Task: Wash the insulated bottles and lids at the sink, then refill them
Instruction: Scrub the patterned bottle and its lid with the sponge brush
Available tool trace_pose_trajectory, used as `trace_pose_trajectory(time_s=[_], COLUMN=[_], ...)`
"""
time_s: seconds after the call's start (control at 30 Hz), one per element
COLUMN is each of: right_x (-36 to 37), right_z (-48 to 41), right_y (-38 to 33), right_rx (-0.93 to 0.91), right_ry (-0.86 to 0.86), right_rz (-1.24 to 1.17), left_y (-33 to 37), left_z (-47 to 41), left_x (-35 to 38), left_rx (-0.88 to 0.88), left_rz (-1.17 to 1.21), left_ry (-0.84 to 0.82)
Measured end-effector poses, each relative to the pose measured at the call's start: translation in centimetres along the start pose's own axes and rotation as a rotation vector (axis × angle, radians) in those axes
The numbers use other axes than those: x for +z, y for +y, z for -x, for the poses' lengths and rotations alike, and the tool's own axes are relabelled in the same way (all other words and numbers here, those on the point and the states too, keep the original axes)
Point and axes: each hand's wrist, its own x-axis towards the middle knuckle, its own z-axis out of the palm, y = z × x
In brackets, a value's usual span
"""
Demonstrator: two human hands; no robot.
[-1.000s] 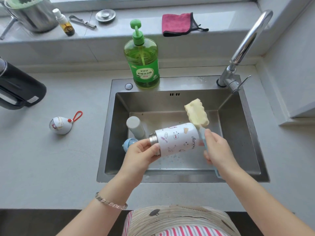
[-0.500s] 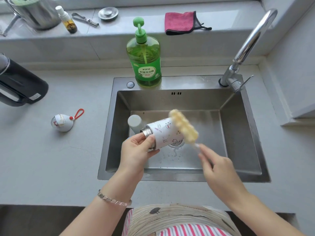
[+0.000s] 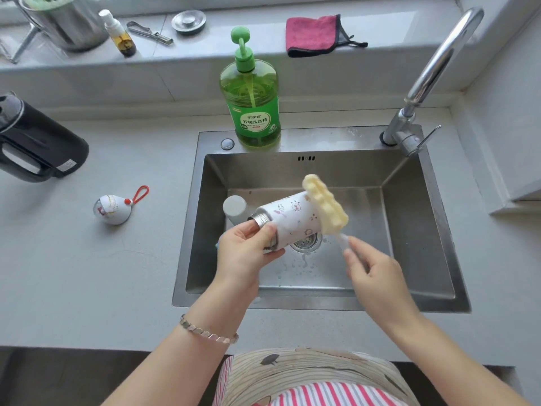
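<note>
Right hand [image 3: 376, 271] pinching sponge brush [image 3: 328, 206] has swung it against bottle [image 3: 289, 221].

Bare forearms [image 3: 433, 353], silver link bracelet [image 3: 208, 333] on left wrist, beige striped top [image 3: 310, 366] with bird print, red-and-white stripes [image 3: 322, 394] below

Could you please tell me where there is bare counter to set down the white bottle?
Bare grey counter lies between the egg-shaped white lid and the steel sink, also right of it. The window ledge is crowded.
</note>
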Motion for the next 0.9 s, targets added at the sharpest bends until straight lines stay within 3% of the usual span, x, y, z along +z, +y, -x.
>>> trace_pose_trajectory(time_s=[0.1, 0.23, 0.37, 0.5, 0.6, 0.77, 0.9], right_x=[1.1, 0.1, 1.1, -0.6, 0.3, -0.8, -0.1], right_z=[1.9, -0.3, 2.0, -0.2, 1.3, -0.3, 1.6], right_y=[-1.4, 0.0, -0.7, 0.7, -0.2, 0.9, 0.2], right_rx=[-0.130, -0.001, -0.172, -0.022, -0.172, 0.006, -0.104], right_ry=[-0.160, 0.018, -0.150, 0.041, -0.088, 0.060, -0.080], right_rz=[-0.009, -0.073, 0.028, -0.044, 0.041, -0.038, 0.030], left_y=[0.3, 0.9, 1.4, 1.8, 1.8, 1.9, 2.1], left_z=[-0.2, -0.5, -0.9, -1.1, -1.2, -0.9, -1.0], left_x=[0.0, 0.0, -0.1, -0.1, -0.1, -0.2, -0.3], left_rx=[-0.042, -0.107, -0.168, -0.205, -0.215, -0.228, -0.245], left_rz=[0.059, 0.176, 0.217, 0.299, 0.295, 0.299, 0.300], left_ry=[-0.021, -0.012, -0.020, -0.029, -0.024, -0.024, -0.004])
